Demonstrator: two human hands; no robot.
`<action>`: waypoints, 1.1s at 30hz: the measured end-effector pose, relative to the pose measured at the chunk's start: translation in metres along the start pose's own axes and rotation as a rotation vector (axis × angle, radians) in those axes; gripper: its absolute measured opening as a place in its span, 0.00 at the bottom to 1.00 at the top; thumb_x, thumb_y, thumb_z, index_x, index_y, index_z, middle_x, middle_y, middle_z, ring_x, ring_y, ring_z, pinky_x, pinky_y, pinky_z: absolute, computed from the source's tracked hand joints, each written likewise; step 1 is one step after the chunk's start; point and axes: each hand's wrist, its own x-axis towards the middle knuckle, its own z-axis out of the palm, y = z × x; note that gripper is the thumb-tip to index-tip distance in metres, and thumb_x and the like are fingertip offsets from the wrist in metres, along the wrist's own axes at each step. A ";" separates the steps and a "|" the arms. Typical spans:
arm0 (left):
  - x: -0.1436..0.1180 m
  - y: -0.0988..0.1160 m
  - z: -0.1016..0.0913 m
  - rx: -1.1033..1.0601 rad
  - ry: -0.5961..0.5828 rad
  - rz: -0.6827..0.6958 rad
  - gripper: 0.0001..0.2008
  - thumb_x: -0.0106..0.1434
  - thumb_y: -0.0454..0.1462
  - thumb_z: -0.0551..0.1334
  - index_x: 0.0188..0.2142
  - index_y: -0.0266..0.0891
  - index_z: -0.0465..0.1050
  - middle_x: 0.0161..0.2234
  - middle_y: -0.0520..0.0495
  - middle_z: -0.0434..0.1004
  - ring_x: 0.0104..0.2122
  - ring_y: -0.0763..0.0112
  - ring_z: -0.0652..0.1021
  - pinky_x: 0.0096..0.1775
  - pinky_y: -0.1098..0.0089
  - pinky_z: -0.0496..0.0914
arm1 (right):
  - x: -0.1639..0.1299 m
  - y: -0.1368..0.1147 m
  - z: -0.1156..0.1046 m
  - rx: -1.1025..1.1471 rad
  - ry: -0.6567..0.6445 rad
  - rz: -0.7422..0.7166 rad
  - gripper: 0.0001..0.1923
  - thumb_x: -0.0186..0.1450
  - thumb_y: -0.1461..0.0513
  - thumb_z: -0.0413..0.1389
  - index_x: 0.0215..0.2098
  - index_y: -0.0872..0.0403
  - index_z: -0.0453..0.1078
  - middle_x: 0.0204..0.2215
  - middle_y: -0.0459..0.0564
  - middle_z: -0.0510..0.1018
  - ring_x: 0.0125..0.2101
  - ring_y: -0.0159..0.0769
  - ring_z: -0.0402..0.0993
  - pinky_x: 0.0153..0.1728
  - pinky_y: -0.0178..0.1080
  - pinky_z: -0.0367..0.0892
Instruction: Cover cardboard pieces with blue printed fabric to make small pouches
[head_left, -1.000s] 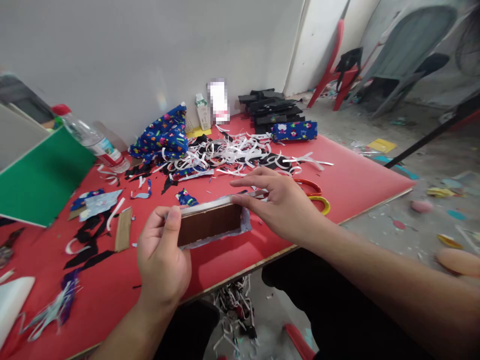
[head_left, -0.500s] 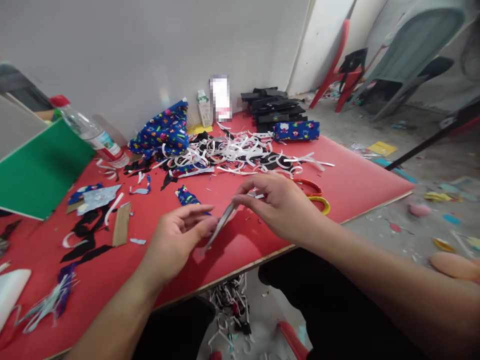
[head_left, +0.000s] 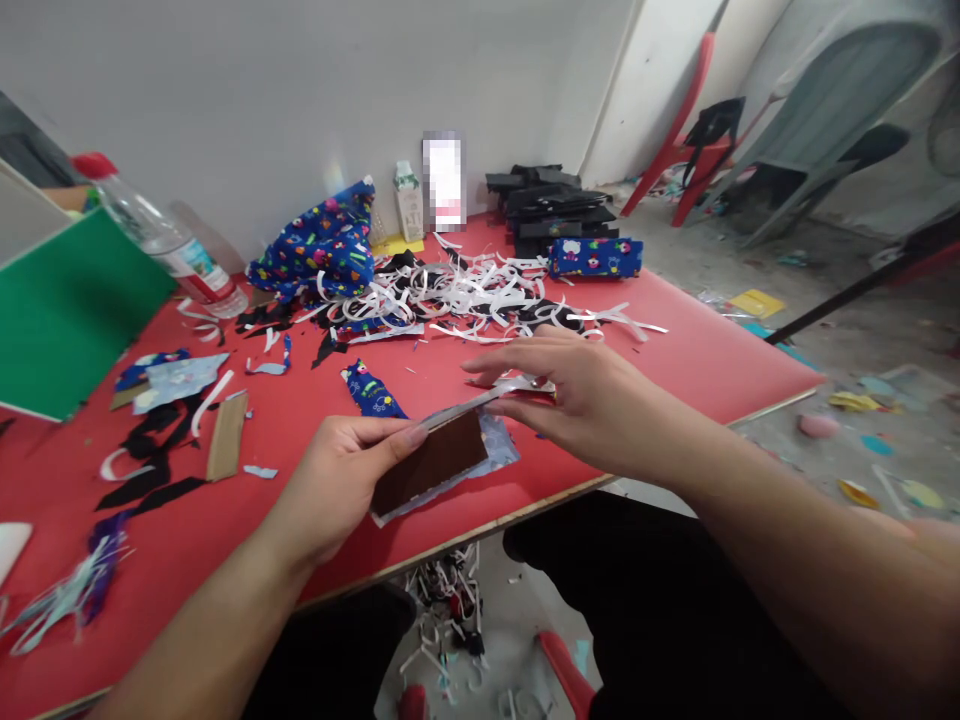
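My left hand [head_left: 341, 480] pinches the left end of a flat brown card piece [head_left: 431, 465] between thumb and fingers. Pale printed fabric [head_left: 499, 447] shows under and around the card, sticking out past its right end. At that right end my right hand [head_left: 574, 400] hovers with fingers stretched out and apart from the thumb, close to the fabric's upper edge. Part of a metal scissor blade [head_left: 536, 383] shows behind the right fingers; the handles are hidden by the hand. A blue printed fabric scrap [head_left: 371, 390] lies just beyond my left hand.
White and black strips [head_left: 465, 290] are heaped mid-table on the red tabletop [head_left: 675, 350]. Behind them are a blue patterned fabric bundle [head_left: 322, 245], a phone [head_left: 445, 185], a black stack [head_left: 555, 205] and a blue patterned case [head_left: 596, 258]. A bottle [head_left: 176, 255] leans at left.
The piece has turned from edge-on to show its brown face. My right hand has loosened from a pinch to spread fingers, and now covers the scissor handles.
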 end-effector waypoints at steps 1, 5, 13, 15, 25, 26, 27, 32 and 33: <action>0.000 0.000 -0.001 0.012 -0.005 -0.025 0.21 0.53 0.51 0.77 0.40 0.40 0.89 0.31 0.44 0.88 0.27 0.68 0.80 0.29 0.71 0.72 | -0.001 0.001 -0.001 -0.057 -0.008 -0.037 0.14 0.71 0.66 0.62 0.53 0.51 0.79 0.46 0.50 0.87 0.46 0.41 0.79 0.46 0.44 0.68; -0.003 -0.001 0.000 0.159 0.088 0.027 0.19 0.58 0.52 0.74 0.42 0.42 0.89 0.32 0.46 0.88 0.26 0.69 0.79 0.27 0.73 0.70 | -0.002 -0.008 -0.001 -0.304 0.015 -0.144 0.07 0.73 0.66 0.59 0.45 0.54 0.81 0.40 0.52 0.86 0.40 0.44 0.76 0.42 0.45 0.66; -0.008 -0.003 0.011 0.255 0.249 0.175 0.16 0.62 0.49 0.70 0.40 0.40 0.89 0.32 0.46 0.88 0.29 0.63 0.82 0.29 0.69 0.71 | -0.013 -0.044 0.001 -0.557 0.160 -0.216 0.09 0.75 0.66 0.56 0.43 0.55 0.79 0.35 0.53 0.83 0.36 0.45 0.70 0.39 0.45 0.60; -0.007 -0.005 0.009 0.242 0.252 0.197 0.16 0.63 0.48 0.70 0.41 0.40 0.89 0.32 0.45 0.88 0.30 0.62 0.82 0.31 0.69 0.72 | -0.012 -0.043 0.002 -0.454 0.137 -0.174 0.06 0.73 0.62 0.59 0.44 0.54 0.80 0.35 0.53 0.84 0.36 0.44 0.70 0.39 0.44 0.61; -0.018 -0.001 0.007 0.234 0.146 0.178 0.15 0.60 0.49 0.71 0.34 0.40 0.89 0.27 0.47 0.84 0.26 0.66 0.78 0.28 0.70 0.69 | 0.006 -0.020 0.010 -0.107 0.104 0.267 0.09 0.66 0.55 0.68 0.30 0.48 0.81 0.34 0.49 0.85 0.41 0.48 0.74 0.43 0.48 0.64; -0.019 0.000 0.008 0.233 0.141 0.176 0.15 0.60 0.49 0.71 0.33 0.40 0.89 0.26 0.47 0.83 0.26 0.67 0.77 0.28 0.71 0.68 | 0.006 -0.020 0.010 -0.102 0.113 0.268 0.08 0.66 0.55 0.69 0.30 0.48 0.81 0.34 0.49 0.85 0.41 0.47 0.74 0.43 0.48 0.64; -0.020 0.000 0.008 0.232 0.137 0.174 0.15 0.60 0.49 0.71 0.33 0.40 0.89 0.26 0.48 0.83 0.25 0.68 0.76 0.27 0.71 0.68 | 0.006 -0.020 0.010 -0.098 0.121 0.264 0.09 0.65 0.56 0.69 0.29 0.48 0.81 0.33 0.49 0.85 0.41 0.47 0.74 0.42 0.47 0.64; -0.022 0.000 0.009 0.260 0.124 0.170 0.16 0.61 0.50 0.70 0.34 0.40 0.89 0.25 0.48 0.82 0.25 0.69 0.75 0.26 0.72 0.67 | 0.008 -0.018 0.011 -0.040 0.094 0.305 0.09 0.65 0.55 0.69 0.29 0.48 0.81 0.31 0.48 0.85 0.40 0.47 0.73 0.39 0.46 0.63; -0.022 0.000 0.008 0.264 0.121 0.171 0.16 0.62 0.50 0.70 0.34 0.40 0.89 0.26 0.48 0.83 0.25 0.69 0.75 0.27 0.73 0.68 | 0.008 -0.018 0.011 -0.018 0.091 0.317 0.09 0.65 0.55 0.69 0.29 0.48 0.81 0.30 0.48 0.85 0.40 0.47 0.73 0.39 0.46 0.63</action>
